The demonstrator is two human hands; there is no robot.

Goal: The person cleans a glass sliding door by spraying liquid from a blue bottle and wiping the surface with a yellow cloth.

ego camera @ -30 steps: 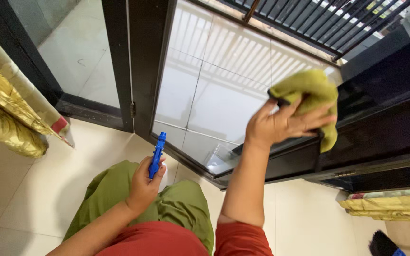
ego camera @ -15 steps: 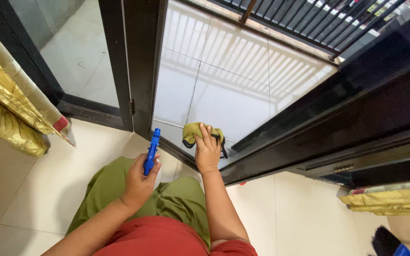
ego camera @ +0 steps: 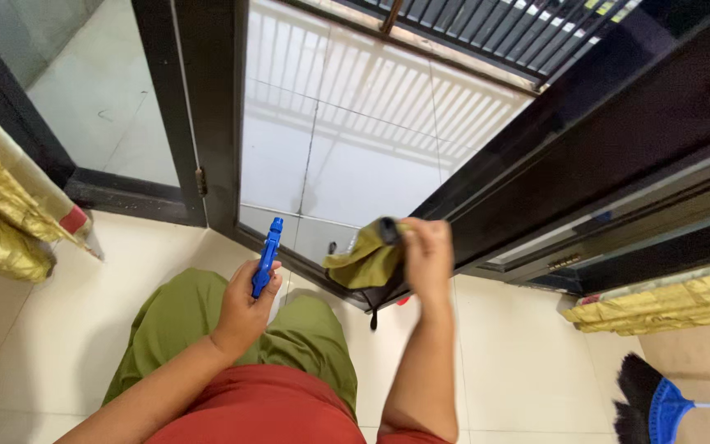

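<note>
My left hand (ego camera: 244,308) grips a blue spray bottle (ego camera: 267,256) by its handle, held upright in front of my green trousers (ego camera: 182,325). My right hand (ego camera: 425,255) is closed on a yellow-green cloth (ego camera: 363,259), pressing it against the lower corner of the black door frame (ego camera: 536,164) where it meets the floor. The cloth hangs in folds to the left of my fingers. Behind the hands a glass pane (ego camera: 347,140) in the frame shows a tiled balcony floor.
Gold curtain fabric (ego camera: 2,222) bunches at the left wall and another gold bundle (ego camera: 659,304) lies at the right. A blue broom head with black bristles (ego camera: 651,407) pokes in at the bottom right. Black railing bars (ego camera: 495,33) run along the top.
My right hand has come down with the cloth from high on the right door panel to the bottom corner of the frame. The left hand with the spray bottle has barely moved.
</note>
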